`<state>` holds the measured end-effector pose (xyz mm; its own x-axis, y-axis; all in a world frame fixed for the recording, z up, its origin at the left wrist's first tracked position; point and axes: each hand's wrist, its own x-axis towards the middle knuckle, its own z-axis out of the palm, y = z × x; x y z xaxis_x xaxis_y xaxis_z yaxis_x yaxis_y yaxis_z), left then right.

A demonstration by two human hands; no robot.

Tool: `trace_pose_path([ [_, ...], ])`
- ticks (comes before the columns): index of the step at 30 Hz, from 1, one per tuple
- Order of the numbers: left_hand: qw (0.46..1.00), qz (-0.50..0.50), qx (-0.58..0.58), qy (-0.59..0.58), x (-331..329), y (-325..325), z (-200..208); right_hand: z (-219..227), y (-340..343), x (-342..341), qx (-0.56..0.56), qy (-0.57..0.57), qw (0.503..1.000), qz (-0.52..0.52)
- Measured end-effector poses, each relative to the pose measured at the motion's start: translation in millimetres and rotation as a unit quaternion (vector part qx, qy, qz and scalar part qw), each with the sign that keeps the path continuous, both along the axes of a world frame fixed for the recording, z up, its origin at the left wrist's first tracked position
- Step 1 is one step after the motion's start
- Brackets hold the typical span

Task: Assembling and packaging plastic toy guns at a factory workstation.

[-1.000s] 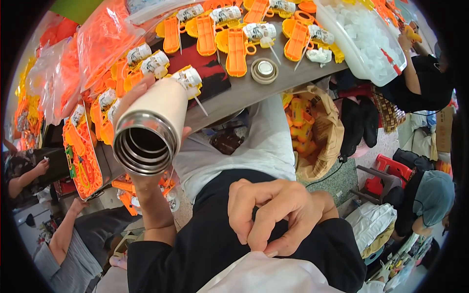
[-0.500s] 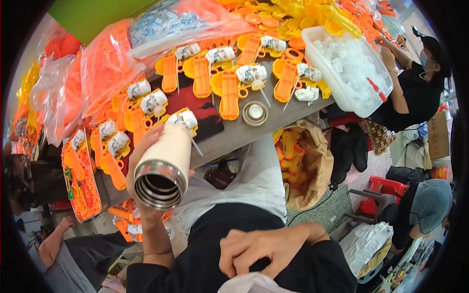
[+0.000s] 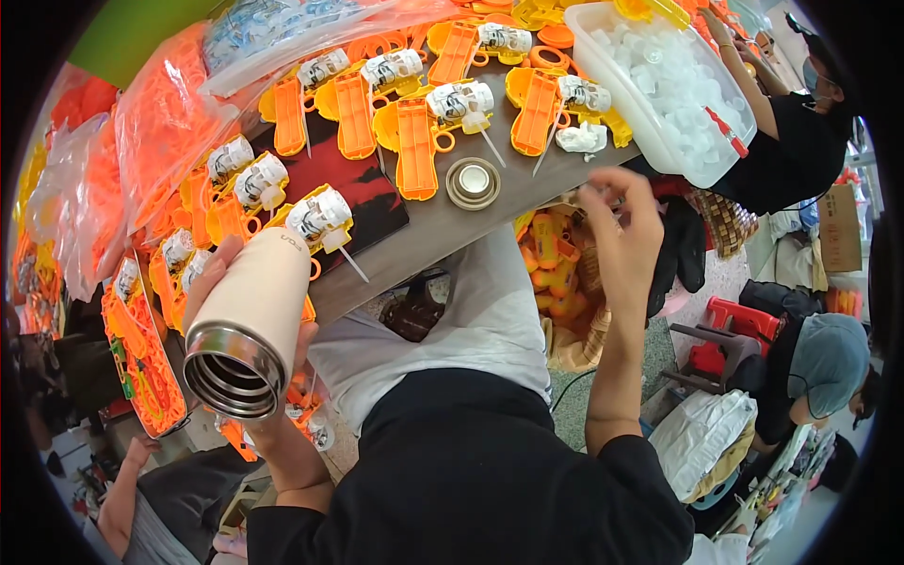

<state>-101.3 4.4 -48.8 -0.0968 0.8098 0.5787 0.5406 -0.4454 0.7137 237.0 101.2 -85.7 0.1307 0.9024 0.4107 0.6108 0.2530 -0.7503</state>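
Note:
My left hand [image 3: 215,275] is wrapped round a cream vacuum flask [image 3: 259,301], which is tilted with its bare metal mouth toward me. The lid [image 3: 473,184] of the flask, round with a white centre, lies on the grey table [image 3: 395,240] near its front edge. Over that edge, to the right of the lid, my right hand [image 3: 621,212] is raised with bent fingers apart and nothing visible in it. Several orange-and-yellow toy assemblies [image 3: 414,146] with white printed cylinders stand in rows beyond the flask and lid.
A white tub [image 3: 584,56] of translucent plastic pieces stands at the table's right. Below the edge sits a sack [image 3: 593,344] of orange parts. Plastic bags of orange pieces [image 3: 169,132] fill the far left. A co-worker [image 3: 800,141] sits at the right; another person's arm [image 3: 118,499] shows lower left.
My right hand has risen from my chest and reached forward to the table's right edge. The flask has moved left and toward me, with my left hand still round it.

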Motion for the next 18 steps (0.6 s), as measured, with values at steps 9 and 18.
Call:
trace_pose_path([
  [9, 1.000, -0.010, -0.022, 0.005, 1.8, 4.5, -3.4, -67.3, 65.9, 22.2, 0.037, -0.288, 0.952, -0.093],
  [18, 1.000, -0.006, -0.027, -0.001, -1.4, 7.9, 0.2, -36.2, 27.9, 16.0, 0.037, 0.123, 0.992, -0.010],
])
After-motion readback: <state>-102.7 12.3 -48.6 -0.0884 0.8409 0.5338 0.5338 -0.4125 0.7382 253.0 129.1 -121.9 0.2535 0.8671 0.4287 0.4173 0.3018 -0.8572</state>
